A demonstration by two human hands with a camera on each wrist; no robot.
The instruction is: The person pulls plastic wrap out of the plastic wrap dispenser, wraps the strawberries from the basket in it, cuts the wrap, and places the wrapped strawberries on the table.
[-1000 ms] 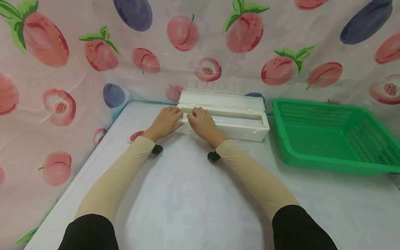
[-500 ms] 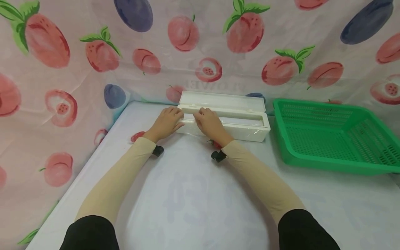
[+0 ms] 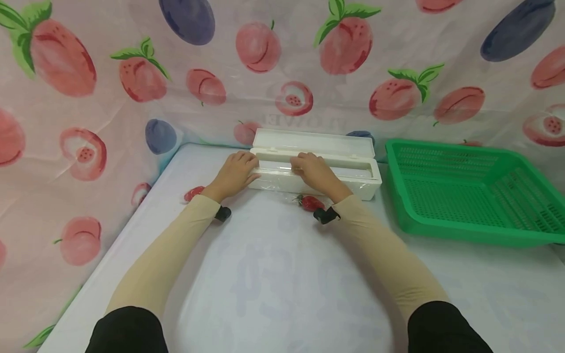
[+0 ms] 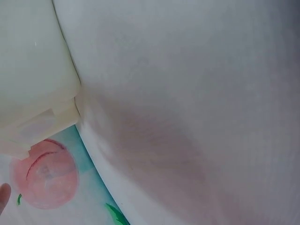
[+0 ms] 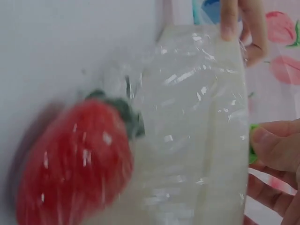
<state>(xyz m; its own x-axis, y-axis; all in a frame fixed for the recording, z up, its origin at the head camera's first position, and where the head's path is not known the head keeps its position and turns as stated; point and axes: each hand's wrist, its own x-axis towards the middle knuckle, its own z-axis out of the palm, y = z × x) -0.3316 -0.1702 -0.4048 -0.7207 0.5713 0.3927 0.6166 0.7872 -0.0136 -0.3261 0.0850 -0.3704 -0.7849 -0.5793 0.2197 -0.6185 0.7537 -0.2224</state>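
Observation:
A long white cling film dispenser stands at the back with its lid raised and a white roll inside. My left hand grips its left end, thumb on the front wall. My right hand pinches a small green slide cutter at the dispenser's top edge. Clear film drapes down the front wall. Under that film lies a strawberry with green leaves, in front of the dispenser. In the left wrist view, the dispenser's end and one fingertip show.
A green plastic basket stands to the right of the dispenser. Left of my left wrist lies a red, strawberry-like thing. A fruit-printed sheet hangs right behind on the white-covered table.
My right hand has slid to the right along the dispenser's top edge, uncovering the strawberry in the head view. The left hand has stayed at the left end.

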